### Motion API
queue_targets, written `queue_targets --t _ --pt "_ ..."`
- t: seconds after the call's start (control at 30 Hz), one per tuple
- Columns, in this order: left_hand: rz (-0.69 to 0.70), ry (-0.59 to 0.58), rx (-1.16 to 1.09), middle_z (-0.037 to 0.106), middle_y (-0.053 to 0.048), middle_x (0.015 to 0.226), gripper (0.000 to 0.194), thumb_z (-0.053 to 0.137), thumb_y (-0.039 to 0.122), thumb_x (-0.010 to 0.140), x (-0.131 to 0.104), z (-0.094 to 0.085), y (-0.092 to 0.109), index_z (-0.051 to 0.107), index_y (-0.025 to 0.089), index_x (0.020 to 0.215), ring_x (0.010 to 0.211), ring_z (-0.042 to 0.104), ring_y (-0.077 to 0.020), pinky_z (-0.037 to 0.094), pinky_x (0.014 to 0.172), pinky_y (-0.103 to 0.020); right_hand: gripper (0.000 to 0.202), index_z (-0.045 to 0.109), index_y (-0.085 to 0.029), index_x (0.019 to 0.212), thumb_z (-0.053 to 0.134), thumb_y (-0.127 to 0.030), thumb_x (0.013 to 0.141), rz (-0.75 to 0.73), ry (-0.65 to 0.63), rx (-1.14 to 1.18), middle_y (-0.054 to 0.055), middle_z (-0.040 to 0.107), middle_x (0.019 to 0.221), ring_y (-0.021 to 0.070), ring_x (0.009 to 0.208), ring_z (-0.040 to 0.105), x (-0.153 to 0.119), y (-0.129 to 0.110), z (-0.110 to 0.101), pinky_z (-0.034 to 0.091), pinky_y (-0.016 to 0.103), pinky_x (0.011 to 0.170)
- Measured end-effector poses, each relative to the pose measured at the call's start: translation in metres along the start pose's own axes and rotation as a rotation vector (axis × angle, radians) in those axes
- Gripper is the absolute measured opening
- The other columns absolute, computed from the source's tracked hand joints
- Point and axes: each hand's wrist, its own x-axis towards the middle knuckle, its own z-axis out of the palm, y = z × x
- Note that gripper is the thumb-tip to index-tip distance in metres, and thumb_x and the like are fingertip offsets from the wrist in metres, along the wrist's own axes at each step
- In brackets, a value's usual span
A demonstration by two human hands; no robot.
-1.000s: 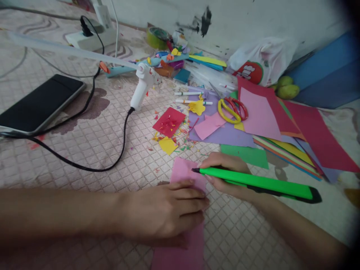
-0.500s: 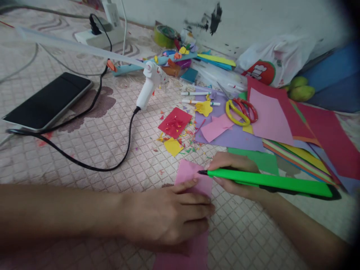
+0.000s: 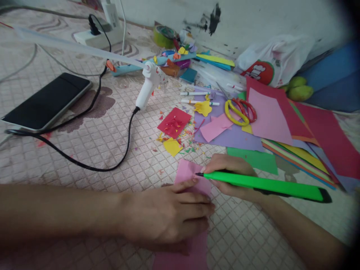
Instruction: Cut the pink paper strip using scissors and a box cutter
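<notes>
A strip of pink paper [image 3: 194, 245] lies on the quilted cloth in front of me. My left hand [image 3: 168, 215] rests flat across it, fingers stretched out and pressing it down. My right hand [image 3: 232, 174] is closed around a green utility knife [image 3: 264, 185] with a black end, gripped like a pen. Its dark tip meets the upper part of the pink strip, just above my left index finger. Whether the tip presses into the paper I cannot tell.
Beyond lie a red paper square [image 3: 174, 123] with scraps, a yellow square [image 3: 172, 146], scissors [image 3: 236, 113] and coloured sheets [image 3: 271, 118]. A white glue gun [image 3: 144, 90] stands on the left, its black cord [image 3: 92, 169] looping near a phone [image 3: 47, 100]. Behind are a plastic bag [image 3: 277, 60] and green fruit [image 3: 300, 90].
My right hand has shifted slightly left, bringing the utility knife's tip a little left and down on the pink paper. The left hand stays in place.
</notes>
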Motion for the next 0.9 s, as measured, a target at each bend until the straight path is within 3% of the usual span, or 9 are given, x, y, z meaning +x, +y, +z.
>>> queue_targets --t 0.2,0.9 --pt "-0.005 -0.071 0.005 0.047 -0.012 0.142 0.040 0.045 0.029 0.093 0.0001 -0.0018 0.0003 0.054 0.008 0.126 0.133 0.039 -0.0239 0.025 0.117 -0.040 0.032 0.063 -0.031 0.097 0.058 -0.007 0.077 -0.012 -0.002 -0.003 -0.003 0.071 0.082 0.0135 0.070 0.064 0.0006 -0.0004 0.0001 0.049 0.028 0.063" --pt "-0.023 -0.069 -0.037 0.047 -0.013 0.142 0.038 0.048 0.028 0.092 0.0008 -0.0029 0.0011 0.056 0.007 0.123 0.132 0.040 -0.0238 0.028 0.116 -0.036 0.026 0.062 -0.023 0.094 0.057 -0.005 0.077 -0.035 -0.024 0.010 -0.001 0.069 0.083 0.0107 0.074 0.062 0.0024 -0.0011 -0.0013 0.048 0.024 0.066"
